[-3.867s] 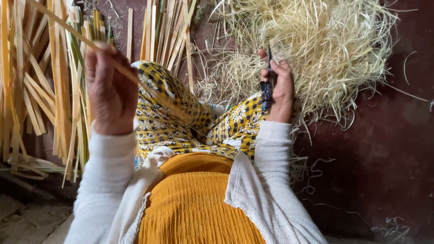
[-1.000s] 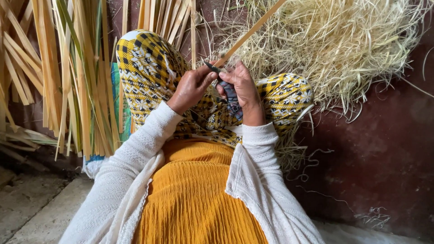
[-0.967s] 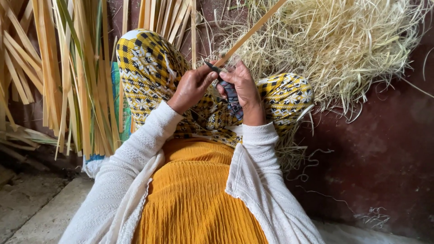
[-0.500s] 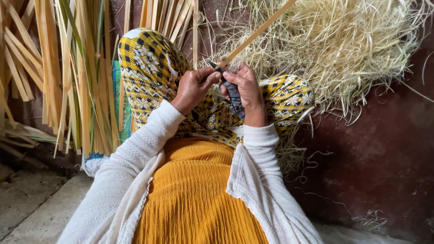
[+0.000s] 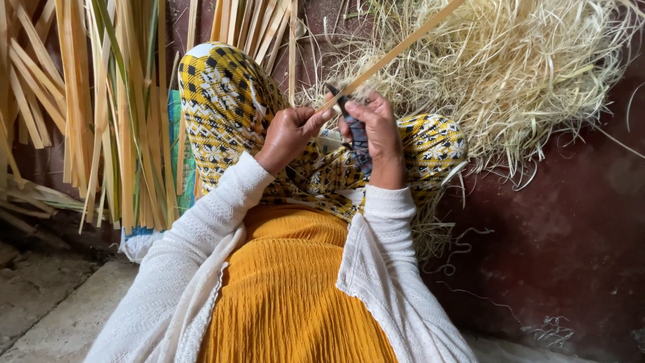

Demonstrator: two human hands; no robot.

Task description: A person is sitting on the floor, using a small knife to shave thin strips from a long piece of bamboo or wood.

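- Strips (image 5: 101,114) of split cane, pale with some green, stand leaning at the far left.
- A checked yellow cloth (image 5: 225,101) covers the raised knees, just right of the strips.
- The left hand (image 5: 290,134) is closed, fingers pinching the lower end of a long cane (image 5: 396,52) above the knees.
- The cane runs from the hands up and to the right, across the shavings.
- The right hand (image 5: 376,131) is closed around a dark knife (image 5: 355,131), its blade tip against the cane where the two hands meet.
- A heap of pale shavings (image 5: 524,74) lies behind the hands, at the upper right.
- The dark red floor (image 5: 571,235) shows at the right.
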